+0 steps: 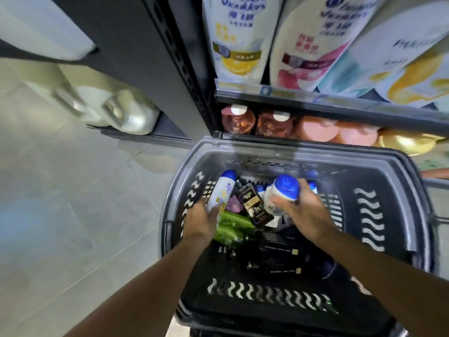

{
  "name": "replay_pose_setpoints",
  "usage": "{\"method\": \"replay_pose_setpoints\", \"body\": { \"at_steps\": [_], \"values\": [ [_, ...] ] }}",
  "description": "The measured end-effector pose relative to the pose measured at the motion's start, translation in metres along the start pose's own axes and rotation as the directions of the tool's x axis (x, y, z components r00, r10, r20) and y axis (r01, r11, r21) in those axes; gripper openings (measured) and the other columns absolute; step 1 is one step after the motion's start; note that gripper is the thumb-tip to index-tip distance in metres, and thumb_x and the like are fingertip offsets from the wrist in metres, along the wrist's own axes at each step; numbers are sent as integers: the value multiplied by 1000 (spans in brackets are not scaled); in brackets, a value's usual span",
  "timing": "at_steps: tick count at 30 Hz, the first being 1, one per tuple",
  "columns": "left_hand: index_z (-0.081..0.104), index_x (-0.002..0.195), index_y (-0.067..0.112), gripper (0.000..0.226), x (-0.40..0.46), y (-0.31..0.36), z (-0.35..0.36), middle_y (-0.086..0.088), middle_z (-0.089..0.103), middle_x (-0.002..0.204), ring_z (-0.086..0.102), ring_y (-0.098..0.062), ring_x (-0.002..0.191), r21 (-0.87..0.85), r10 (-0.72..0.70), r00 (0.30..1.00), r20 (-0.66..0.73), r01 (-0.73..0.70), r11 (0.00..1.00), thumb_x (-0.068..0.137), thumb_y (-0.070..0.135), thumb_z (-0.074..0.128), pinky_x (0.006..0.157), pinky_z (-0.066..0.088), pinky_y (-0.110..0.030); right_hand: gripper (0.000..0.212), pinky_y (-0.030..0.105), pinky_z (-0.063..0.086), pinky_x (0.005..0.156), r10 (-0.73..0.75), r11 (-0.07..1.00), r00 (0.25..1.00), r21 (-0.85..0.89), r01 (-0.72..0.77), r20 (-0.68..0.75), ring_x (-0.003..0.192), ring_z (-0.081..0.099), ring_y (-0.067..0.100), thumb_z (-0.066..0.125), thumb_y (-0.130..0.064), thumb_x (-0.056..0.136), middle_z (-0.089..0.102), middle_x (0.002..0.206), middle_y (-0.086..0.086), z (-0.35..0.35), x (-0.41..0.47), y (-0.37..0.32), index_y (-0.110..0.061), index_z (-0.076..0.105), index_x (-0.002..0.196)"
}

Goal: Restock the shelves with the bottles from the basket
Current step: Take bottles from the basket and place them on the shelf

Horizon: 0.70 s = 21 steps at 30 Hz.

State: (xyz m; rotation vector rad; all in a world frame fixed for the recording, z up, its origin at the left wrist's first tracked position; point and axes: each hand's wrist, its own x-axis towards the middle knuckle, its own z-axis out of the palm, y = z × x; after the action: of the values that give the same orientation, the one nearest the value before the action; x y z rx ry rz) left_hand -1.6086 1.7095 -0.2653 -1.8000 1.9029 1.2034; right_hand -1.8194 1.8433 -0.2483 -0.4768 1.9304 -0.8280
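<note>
Basket [371,210] of dark slotted plastic stands against the shelves [315,100]; both hands reach down into it; left hand [202,221] curls its fingers round a slim white bottle with a blue cap [222,190]; right hand [302,216] grips a rounder white bottle, also blue-capped [283,190]; two glossy green bottles [232,228] lie between the wrists
</note>
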Motion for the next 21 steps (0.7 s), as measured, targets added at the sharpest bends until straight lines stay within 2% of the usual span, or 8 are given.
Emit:
{"method": "replay_pose_setpoints", "body": {
  "at_steps": [3,5,8,10,12,16,18,21],
  "values": [
    [67,117,10,30,-39,9,-27,-14,72,104,62,-27,87,-149,-9,999,45,16,989,98,32,63,72,43,-30,29,28,59,80,2,970,999,242,-12,42,84,72,9,79,-15,85,76,97,1,-20,-35,-43,-20,64,109],
    [69,108,12,18,-69,15,-46,-8,73,98,64,-26,87,-294,2,995,100,28,955,97,27,66,72,44,-29,29,18,56,78,-20,961,996,278,-3,81,86,73,7,72,-4,89,78,99,0,-36,-68,-74,-11,66,116],
    [68,104,7,9,-118,30,-82,-4,73,90,66,-22,82,-483,52,988,147,26,875,99,11,64,66,50,-22,25,25,59,80,-21,954,997,299,-1,71,90,73,13,72,-14,89,79,97,-3,-56,-112,-116,-15,71,113],
    [68,103,6,8,-154,47,-113,4,75,83,67,-7,72,-531,86,981,176,21,847,99,7,61,61,50,-14,34,39,59,87,1,935,997,354,-28,75,95,74,22,74,-26,82,79,101,3,-68,-140,-142,-15,71,113],
    [68,101,7,8,-187,66,-146,7,77,80,69,-5,70,-563,123,971,203,13,826,99,6,60,64,55,-18,41,45,58,90,12,913,996,405,-47,89,99,73,27,73,-31,78,76,108,11,-80,-171,-172,-15,69,116],
    [64,117,3,19,-246,104,-211,-1,78,89,72,-12,74,-599,197,949,246,-11,801,100,9,60,66,57,-22,23,39,56,88,18,904,998,426,-44,64,92,72,21,67,-16,91,75,107,11,-103,-226,-231,-12,67,114],
    [63,117,4,18,-277,124,-242,-2,78,94,71,-10,77,-621,229,945,232,-38,783,100,9,60,68,56,-21,15,31,59,76,12,904,999,427,-27,39,82,72,15,65,-12,94,76,96,7,-116,-251,-260,-14,67,109],
    [64,120,3,21,-321,151,-282,-4,78,100,74,-19,86,-677,292,928,232,-61,733,99,5,59,73,60,-28,13,21,56,58,-20,891,1000,454,15,6,69,70,11,68,-11,92,76,82,-2,-135,-288,-304,-14,68,104]
  ]
}}
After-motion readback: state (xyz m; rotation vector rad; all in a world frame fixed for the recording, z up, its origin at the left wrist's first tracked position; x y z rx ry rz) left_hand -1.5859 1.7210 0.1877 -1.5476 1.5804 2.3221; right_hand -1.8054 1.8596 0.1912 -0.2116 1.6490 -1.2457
